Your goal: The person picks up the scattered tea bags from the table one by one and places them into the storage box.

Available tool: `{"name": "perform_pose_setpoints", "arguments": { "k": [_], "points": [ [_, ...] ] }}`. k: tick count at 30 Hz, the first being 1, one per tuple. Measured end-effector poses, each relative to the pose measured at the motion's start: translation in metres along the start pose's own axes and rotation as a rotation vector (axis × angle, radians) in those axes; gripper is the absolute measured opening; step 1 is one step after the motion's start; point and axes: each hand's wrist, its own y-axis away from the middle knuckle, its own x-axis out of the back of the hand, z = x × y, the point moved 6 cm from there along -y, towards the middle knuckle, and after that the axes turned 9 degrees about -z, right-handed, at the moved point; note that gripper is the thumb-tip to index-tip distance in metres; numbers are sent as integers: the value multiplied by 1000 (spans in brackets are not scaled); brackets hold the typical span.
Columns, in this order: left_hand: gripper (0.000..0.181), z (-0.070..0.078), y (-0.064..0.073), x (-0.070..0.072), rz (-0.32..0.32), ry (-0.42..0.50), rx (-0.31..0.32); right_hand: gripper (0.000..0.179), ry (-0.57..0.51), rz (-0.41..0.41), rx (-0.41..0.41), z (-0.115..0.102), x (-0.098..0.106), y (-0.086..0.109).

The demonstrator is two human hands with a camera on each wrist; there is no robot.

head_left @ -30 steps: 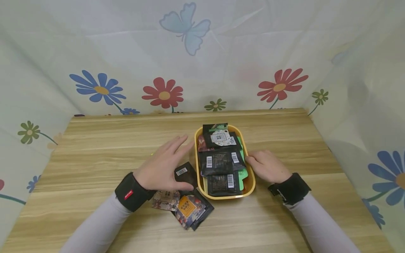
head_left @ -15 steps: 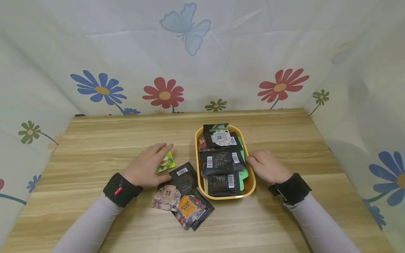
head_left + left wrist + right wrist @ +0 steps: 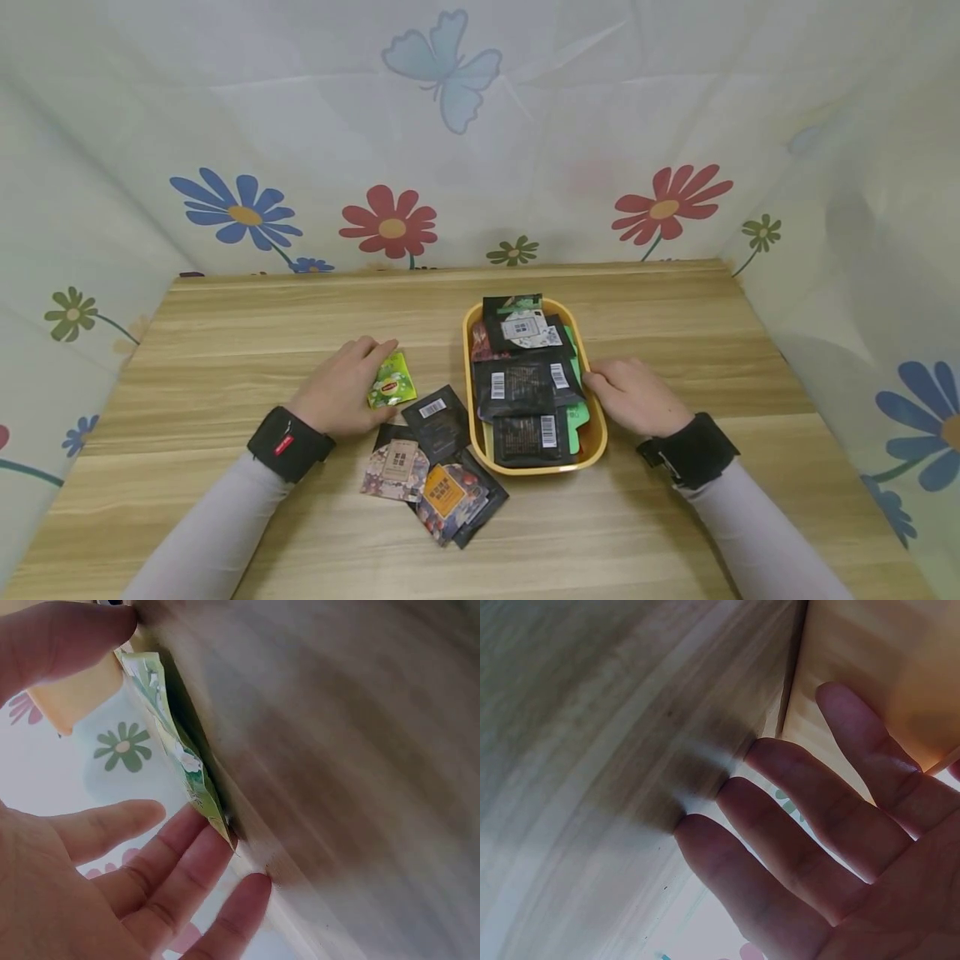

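Note:
My left hand (image 3: pixel 341 387) rests on the table around a small green tea bag sachet (image 3: pixel 392 381). In the left wrist view the fingertips (image 3: pixel 217 840) meet one end of the sachet (image 3: pixel 176 742), while the thumb stands near its other end. The sachet lies flat on the table. My right hand (image 3: pixel 637 394) is against the right side of a yellow plastic basket (image 3: pixel 600 442). Its fingers (image 3: pixel 817 795) are extended, several tips on the tabletop and the index fingertip at the basket wall (image 3: pixel 885 667). Black tea sachets (image 3: pixel 516 387) fill the basket, overlapping each other.
Between the left hand and the basket lie a black sachet (image 3: pixel 437 421), a brown floral one (image 3: pixel 396 468) and an orange-labelled one (image 3: pixel 447 497), partly overlapping. The wooden table (image 3: pixel 285 321) ends at a flower-printed curtain (image 3: pixel 570 125) behind and at the sides.
My left hand has moved left and down from beside the basket to the green sachet, uncovering the black and brown sachets. The right hand and basket have stayed in place.

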Motion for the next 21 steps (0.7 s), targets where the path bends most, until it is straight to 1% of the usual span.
{"name": "perform_pose_setpoints", "arguments": {
  "k": [8, 12, 16, 21],
  "points": [
    [93, 1, -2, 2, 51, 1, -14, 35, -10, 2, 8, 0, 0, 1],
    [88, 8, -1, 8, 91, 23, -29, 35, -4, 10, 5, 1, 0, 1],
    [83, 22, 1, 22, 139, 42, -72, 35, 6, 11, -2, 0, 1, 1],
    [80, 49, 5, 39, 185, 81, -164, 35, 14, 16, 5, 0, 1, 0]
  ]
}}
